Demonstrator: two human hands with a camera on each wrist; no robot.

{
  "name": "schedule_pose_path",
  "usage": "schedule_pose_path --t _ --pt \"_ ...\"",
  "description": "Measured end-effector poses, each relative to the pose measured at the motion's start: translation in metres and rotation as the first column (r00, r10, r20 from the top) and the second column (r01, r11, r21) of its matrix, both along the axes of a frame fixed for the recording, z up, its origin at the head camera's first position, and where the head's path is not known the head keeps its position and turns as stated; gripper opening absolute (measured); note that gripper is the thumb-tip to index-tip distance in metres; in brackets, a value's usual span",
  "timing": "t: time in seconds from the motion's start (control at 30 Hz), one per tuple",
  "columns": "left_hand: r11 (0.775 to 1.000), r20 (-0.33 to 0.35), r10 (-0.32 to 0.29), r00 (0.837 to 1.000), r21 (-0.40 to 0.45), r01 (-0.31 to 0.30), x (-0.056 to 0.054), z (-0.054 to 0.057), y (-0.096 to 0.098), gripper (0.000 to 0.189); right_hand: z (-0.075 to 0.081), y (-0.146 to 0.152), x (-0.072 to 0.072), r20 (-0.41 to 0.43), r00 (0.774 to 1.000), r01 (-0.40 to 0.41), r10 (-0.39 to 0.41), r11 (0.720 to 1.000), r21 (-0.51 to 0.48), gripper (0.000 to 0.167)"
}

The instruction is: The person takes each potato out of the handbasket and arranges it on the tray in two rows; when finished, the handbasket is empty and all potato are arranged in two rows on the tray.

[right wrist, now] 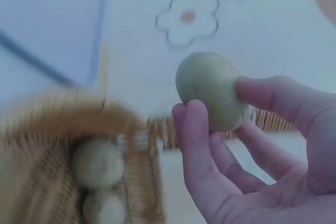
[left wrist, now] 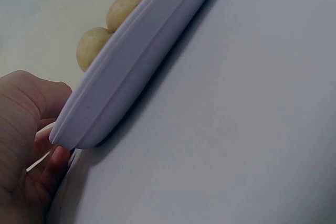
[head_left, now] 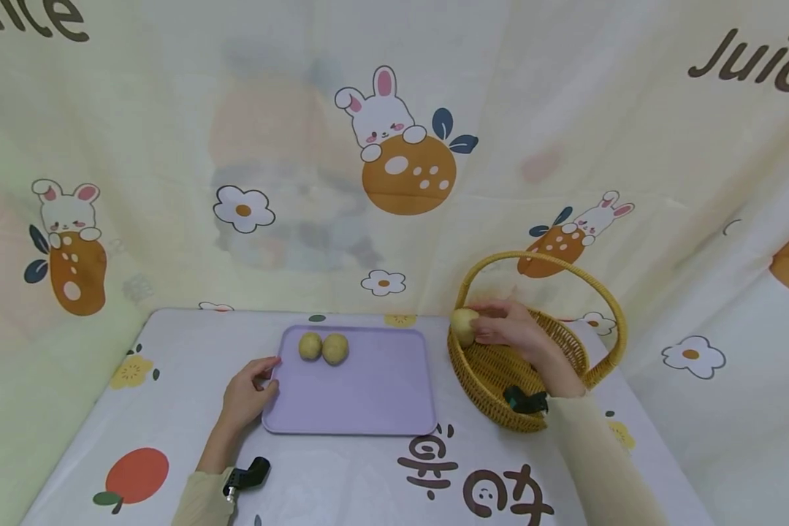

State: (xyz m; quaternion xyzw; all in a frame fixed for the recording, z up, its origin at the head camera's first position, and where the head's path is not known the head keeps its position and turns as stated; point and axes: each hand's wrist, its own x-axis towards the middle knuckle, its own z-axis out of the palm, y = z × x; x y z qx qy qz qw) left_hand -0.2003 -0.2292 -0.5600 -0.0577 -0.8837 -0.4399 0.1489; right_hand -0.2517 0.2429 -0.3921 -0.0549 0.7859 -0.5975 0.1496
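My right hand (head_left: 509, 329) holds a pale yellow potato (head_left: 463, 326) between thumb and fingertips, over the left rim of a wicker basket (head_left: 473, 380) with a tall handle. The right wrist view shows two more potatoes (right wrist: 100, 163) in the basket, blurred. At the left edge of a lilac tray (head_left: 368, 398), my left hand (head_left: 246, 394) grips the rim, thumb on one side and fingers curled by the underside in the left wrist view. Two potatoes (head_left: 322, 348) lie side by side at the tray's back left.
The table (head_left: 329, 482) has a white printed cloth with fruit and lettering. Behind it hangs a curtain (head_left: 289, 146) with rabbits and flowers, close to the back edge. The basket's handle (head_left: 614, 307) arches up over the right forearm's side.
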Motion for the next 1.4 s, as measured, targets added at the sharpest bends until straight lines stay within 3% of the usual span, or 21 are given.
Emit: schedule_pose_path --t 0.2,0.43,0.63,0.8,1.0,1.17,1.4 --pt "1.0 -0.006 0.007 1.0 -0.002 -0.007 0.0 0.0 0.0 0.043 -0.004 -0.043 -0.002 -0.043 0.995 -0.091 0.092 0.996 0.008 0.046" --pt "1.0 -0.007 0.003 1.0 -0.001 -0.003 -0.001 0.002 0.002 0.042 -0.025 -0.098 -0.007 -0.01 0.997 -0.078 0.078 0.997 -0.01 0.041" --pt "1.0 -0.006 -0.004 1.0 0.01 0.004 -0.004 0.001 0.004 0.043 -0.057 -0.133 -0.017 0.075 0.996 -0.037 0.04 0.998 -0.046 0.04" --pt "1.0 -0.009 0.014 1.0 0.005 -0.014 0.001 0.001 -0.001 0.042 -0.09 -0.16 -0.026 0.153 0.988 0.0 0.011 0.997 -0.071 0.035" --pt "1.0 -0.026 0.006 1.0 0.013 -0.005 0.001 0.001 0.002 0.042 -0.102 -0.168 -0.027 0.222 0.975 0.026 -0.006 0.996 -0.088 0.022" --pt "1.0 -0.03 0.005 1.0 0.021 -0.004 -0.001 0.001 0.003 0.043 -0.108 -0.172 -0.03 0.213 0.977 0.036 -0.013 0.994 -0.103 0.026" --pt "1.0 -0.026 0.013 1.0 0.011 -0.013 0.0 -0.001 0.0 0.043 -0.113 -0.18 -0.032 0.16 0.984 0.098 -0.083 0.991 -0.091 0.031"
